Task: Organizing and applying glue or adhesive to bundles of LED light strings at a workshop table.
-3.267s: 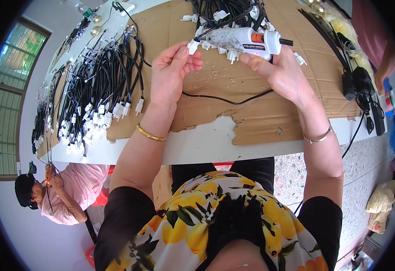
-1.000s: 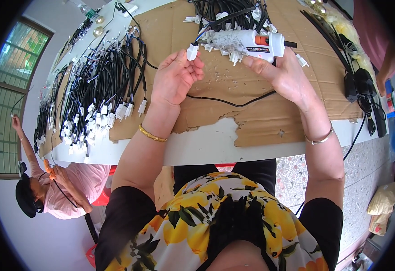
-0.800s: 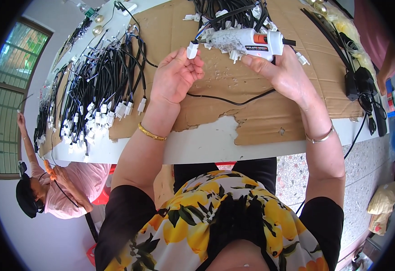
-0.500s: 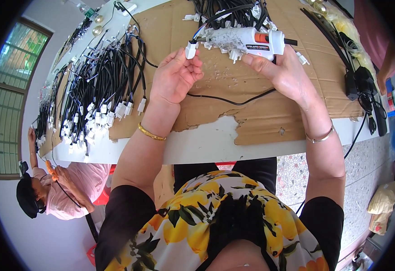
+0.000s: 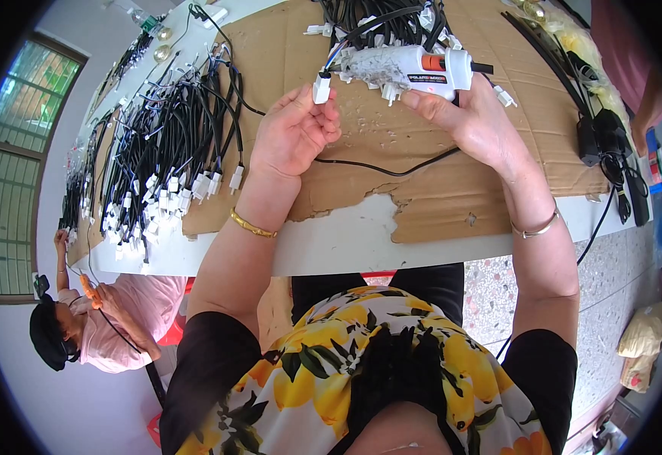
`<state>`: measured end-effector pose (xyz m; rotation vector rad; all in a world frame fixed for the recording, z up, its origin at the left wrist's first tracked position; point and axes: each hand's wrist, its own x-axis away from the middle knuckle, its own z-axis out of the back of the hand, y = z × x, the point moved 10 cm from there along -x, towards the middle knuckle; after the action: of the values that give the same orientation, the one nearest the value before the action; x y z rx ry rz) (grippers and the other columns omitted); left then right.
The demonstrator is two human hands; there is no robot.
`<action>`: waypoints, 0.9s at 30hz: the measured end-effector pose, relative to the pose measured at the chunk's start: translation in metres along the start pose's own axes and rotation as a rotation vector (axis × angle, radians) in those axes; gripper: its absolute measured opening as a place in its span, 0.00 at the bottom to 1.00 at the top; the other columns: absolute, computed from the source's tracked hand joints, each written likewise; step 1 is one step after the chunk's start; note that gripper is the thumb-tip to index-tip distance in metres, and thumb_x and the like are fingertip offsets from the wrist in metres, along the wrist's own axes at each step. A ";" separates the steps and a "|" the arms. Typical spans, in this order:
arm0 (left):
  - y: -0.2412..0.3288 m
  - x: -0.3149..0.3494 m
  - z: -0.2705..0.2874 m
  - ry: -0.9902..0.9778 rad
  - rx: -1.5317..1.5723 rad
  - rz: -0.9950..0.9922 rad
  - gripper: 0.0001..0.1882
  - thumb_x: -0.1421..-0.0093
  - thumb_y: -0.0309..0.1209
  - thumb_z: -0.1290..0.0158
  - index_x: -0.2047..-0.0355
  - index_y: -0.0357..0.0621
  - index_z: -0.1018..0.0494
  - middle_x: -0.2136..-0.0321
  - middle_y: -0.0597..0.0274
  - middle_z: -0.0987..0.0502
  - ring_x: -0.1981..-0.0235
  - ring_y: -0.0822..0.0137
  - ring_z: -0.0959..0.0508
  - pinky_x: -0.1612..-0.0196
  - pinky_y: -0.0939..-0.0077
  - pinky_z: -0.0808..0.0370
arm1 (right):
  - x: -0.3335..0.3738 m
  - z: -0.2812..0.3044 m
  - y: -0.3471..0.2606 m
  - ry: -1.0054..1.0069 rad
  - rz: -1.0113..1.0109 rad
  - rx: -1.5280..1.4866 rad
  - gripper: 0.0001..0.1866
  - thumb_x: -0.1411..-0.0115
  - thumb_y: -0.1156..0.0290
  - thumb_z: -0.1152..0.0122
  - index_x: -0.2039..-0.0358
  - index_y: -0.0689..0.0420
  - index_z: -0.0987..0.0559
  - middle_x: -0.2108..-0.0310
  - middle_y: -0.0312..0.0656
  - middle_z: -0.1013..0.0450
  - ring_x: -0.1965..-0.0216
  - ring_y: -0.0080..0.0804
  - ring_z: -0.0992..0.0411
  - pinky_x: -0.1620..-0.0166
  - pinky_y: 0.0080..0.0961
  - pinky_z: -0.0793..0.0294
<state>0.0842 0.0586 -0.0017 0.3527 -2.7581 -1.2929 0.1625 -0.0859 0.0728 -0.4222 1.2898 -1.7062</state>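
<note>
A white plastic connector is being pinched by the left hand beside the left-pointing nozzle of a white barrel-shaped glue gun, being clasped by the right hand.

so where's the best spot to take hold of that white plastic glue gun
The white plastic glue gun is probably best taken by its handle, mostly hidden by the person's right grip, coming from the near right side: the long body lies sideways, its dark, narrow nozzle pointing left, away from that hold.
</note>
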 end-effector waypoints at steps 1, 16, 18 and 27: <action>-0.001 0.000 -0.002 -0.010 -0.007 0.006 0.13 0.39 0.33 0.59 0.66 0.34 0.31 0.78 0.58 0.28 0.79 0.70 0.31 0.75 0.77 0.36 | 0.000 0.000 0.000 -0.005 0.011 -0.020 0.15 0.47 0.67 0.43 0.62 0.63 0.28 0.68 0.34 0.29 0.67 0.20 0.36 0.60 0.18 0.36; 0.023 0.000 0.014 0.171 -0.041 -0.233 0.10 0.43 0.26 0.54 0.61 0.34 0.32 0.69 0.53 0.27 0.72 0.68 0.28 0.66 0.75 0.29 | 0.000 0.008 0.004 0.037 -0.078 0.006 0.17 0.47 0.65 0.43 0.61 0.62 0.28 0.71 0.33 0.28 0.73 0.15 0.38 0.71 0.14 0.38; 0.023 0.000 0.013 0.175 -0.059 -0.244 0.11 0.43 0.25 0.53 0.60 0.35 0.33 0.69 0.52 0.26 0.72 0.68 0.28 0.66 0.75 0.29 | 0.000 0.008 0.005 0.049 -0.045 0.003 0.16 0.47 0.65 0.43 0.61 0.62 0.28 0.71 0.33 0.29 0.73 0.15 0.37 0.71 0.14 0.38; 0.030 0.003 0.015 0.240 -0.193 -0.336 0.11 0.47 0.19 0.50 0.61 0.34 0.30 0.69 0.56 0.26 0.71 0.69 0.26 0.65 0.77 0.27 | 0.001 0.004 -0.001 0.032 -0.073 0.011 0.16 0.47 0.67 0.44 0.61 0.64 0.28 0.70 0.35 0.28 0.69 0.17 0.36 0.66 0.15 0.36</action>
<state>0.0738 0.0878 0.0114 0.9195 -2.4212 -1.4594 0.1644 -0.0888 0.0747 -0.4422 1.3014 -1.7862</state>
